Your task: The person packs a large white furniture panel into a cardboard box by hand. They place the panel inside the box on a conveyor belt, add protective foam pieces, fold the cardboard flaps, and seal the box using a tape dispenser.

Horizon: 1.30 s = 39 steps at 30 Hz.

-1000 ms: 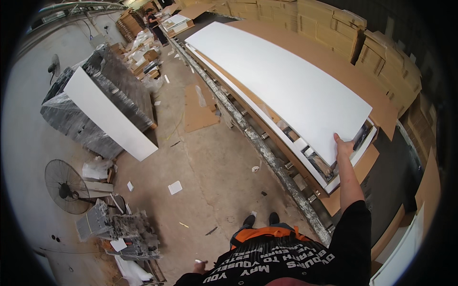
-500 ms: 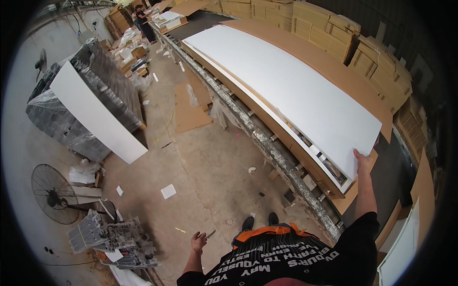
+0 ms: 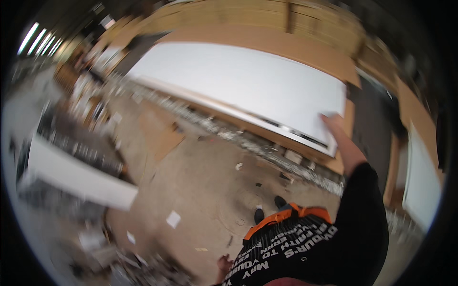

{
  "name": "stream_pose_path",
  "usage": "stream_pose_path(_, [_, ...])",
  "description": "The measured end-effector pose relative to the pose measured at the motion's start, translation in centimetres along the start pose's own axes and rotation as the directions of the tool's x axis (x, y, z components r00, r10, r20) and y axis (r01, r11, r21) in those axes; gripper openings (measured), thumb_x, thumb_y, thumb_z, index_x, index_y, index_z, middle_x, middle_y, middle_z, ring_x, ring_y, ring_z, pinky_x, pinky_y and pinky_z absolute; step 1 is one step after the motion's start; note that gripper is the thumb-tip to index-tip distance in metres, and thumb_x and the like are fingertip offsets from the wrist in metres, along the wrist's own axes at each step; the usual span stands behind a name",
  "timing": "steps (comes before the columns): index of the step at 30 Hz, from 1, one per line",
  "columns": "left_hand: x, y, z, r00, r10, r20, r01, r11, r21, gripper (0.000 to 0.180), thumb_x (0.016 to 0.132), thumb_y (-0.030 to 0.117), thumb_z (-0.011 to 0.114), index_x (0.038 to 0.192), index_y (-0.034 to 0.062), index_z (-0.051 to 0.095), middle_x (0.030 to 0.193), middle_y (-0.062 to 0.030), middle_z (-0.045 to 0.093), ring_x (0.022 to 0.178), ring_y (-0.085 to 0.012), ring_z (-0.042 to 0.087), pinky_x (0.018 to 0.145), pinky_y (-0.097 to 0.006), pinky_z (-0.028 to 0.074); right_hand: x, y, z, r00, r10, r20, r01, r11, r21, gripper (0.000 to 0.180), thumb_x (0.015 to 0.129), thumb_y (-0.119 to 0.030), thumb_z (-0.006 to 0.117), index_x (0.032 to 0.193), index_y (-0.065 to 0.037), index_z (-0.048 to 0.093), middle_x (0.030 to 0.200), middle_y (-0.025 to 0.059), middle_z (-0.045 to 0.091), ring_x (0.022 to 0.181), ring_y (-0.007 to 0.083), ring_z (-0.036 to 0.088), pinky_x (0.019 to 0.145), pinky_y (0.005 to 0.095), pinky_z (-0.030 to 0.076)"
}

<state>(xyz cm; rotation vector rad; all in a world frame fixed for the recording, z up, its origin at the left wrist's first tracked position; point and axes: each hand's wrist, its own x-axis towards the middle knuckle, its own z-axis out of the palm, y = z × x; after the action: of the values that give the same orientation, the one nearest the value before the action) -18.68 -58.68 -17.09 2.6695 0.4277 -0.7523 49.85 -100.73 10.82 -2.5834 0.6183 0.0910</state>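
Note:
A long white panel [image 3: 248, 76] lies over an open cardboard carton [image 3: 305, 151] on the conveyor. My right hand [image 3: 333, 123] grips the panel at its near right corner, arm stretched out. Between the panel and the carton's white near rim runs a narrow dark gap [image 3: 286, 129]. Low by my waist, my left hand [image 3: 224, 263] is blurred and partly hidden by my shirt. A slim dark tool, knife-like, [image 3: 230, 241] shows just beyond its fingers; the grip itself is smeared.
Brown cardboard sheet [image 3: 267, 34] lies behind the panel, with stacked cartons [image 3: 324, 21] beyond. At right stands another carton with a white panel [image 3: 422, 176]. A white board [image 3: 78, 174] leans on wrapped stacks at left. Paper scraps [image 3: 173, 219] lie on the concrete floor.
My view has swung, and everything is blurred. My right hand stays at the panel's corner; the gap along the near rim looks narrower. My left hand is lower, nearer my body.

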Motion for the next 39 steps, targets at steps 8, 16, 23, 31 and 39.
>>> stream_pose_path(8, [12.6, -0.8, -8.7, 0.840, -0.345, 0.418, 0.541, 0.572, -0.616, 0.028, 0.075, 0.026, 0.069, 0.096, 0.0112, 0.057, 0.081, -0.0060, 0.058, 0.067, -0.0247, 0.055, 0.058, -0.038, 0.047, -3.7, -0.5, 2.8, 0.942, -0.334, 0.032, 0.328, 0.896, -0.298, 0.057, 0.089, -0.033, 0.050, 0.133, 0.003, 0.046, 0.142, 0.0203, 0.040, 0.133, 0.0365, 0.034, 0.110, 0.0443, 0.029])
stream_pose_path(16, [22.6, 6.0, -12.5, 0.862, -0.337, 0.379, 0.477, 0.790, -0.384, 0.022, 0.075, 0.023, 0.068, 0.080, 0.0064, 0.054, 0.072, -0.0077, 0.053, 0.061, -0.0241, 0.048, 0.056, -0.036, 0.043, -25.1, 16.3, -0.9, 0.738, -0.521, -0.428, 0.577, 0.817, 0.000, 0.025, 0.076, -0.010, 0.062, 0.100, -0.010, 0.067, 0.119, 0.0093, 0.060, 0.107, 0.0291, 0.056, 0.083, 0.0380, 0.053])
stream_pose_path(23, [28.5, 20.6, -14.6, 0.876, 0.434, 0.211, -0.363, 0.881, -0.303, 0.022, 0.078, 0.012, 0.066, 0.068, -0.0001, 0.051, 0.067, -0.0068, 0.051, 0.060, -0.0171, 0.045, 0.056, -0.032, 0.042, -43.1, 53.2, 8.8, 0.563, 0.826, -0.015, -0.767, 0.530, 0.361, 0.037, 0.078, -0.020, 0.061, 0.111, -0.007, 0.066, 0.105, 0.0167, 0.067, 0.100, 0.0338, 0.062, 0.085, 0.0414, 0.050])
stream_pose_path(31, [5.8, 58.4, 2.4, 0.169, 0.807, 0.566, -0.677, 0.512, -0.529, 0.056, 0.083, 0.019, 0.070, 0.129, -0.0039, 0.047, 0.120, -0.0194, 0.060, 0.104, -0.0228, 0.061, 0.089, -0.033, 0.050, -98.2, 70.6, 28.0, 0.016, 0.944, -0.330, -0.975, 0.088, 0.204, 0.017, 0.072, -0.019, 0.059, 0.065, -0.004, 0.064, 0.068, 0.0168, 0.064, 0.067, 0.0389, 0.062, 0.061, 0.0488, 0.050])
stream_pose_path(39, [-16.9, 79.1, 4.5, -0.416, 0.480, 0.772, -0.887, -0.400, -0.229, 0.054, 0.090, 0.042, 0.058, 0.133, 0.0114, 0.049, 0.127, -0.0181, 0.056, 0.111, -0.0346, 0.056, 0.094, -0.040, 0.046, -88.4, 67.8, 26.1, -0.268, 0.814, 0.515, -0.590, -0.561, 0.581, 0.015, 0.074, -0.012, 0.061, 0.067, 0.002, 0.063, 0.058, 0.0179, 0.061, 0.049, 0.0280, 0.061, 0.048, 0.0418, 0.050])
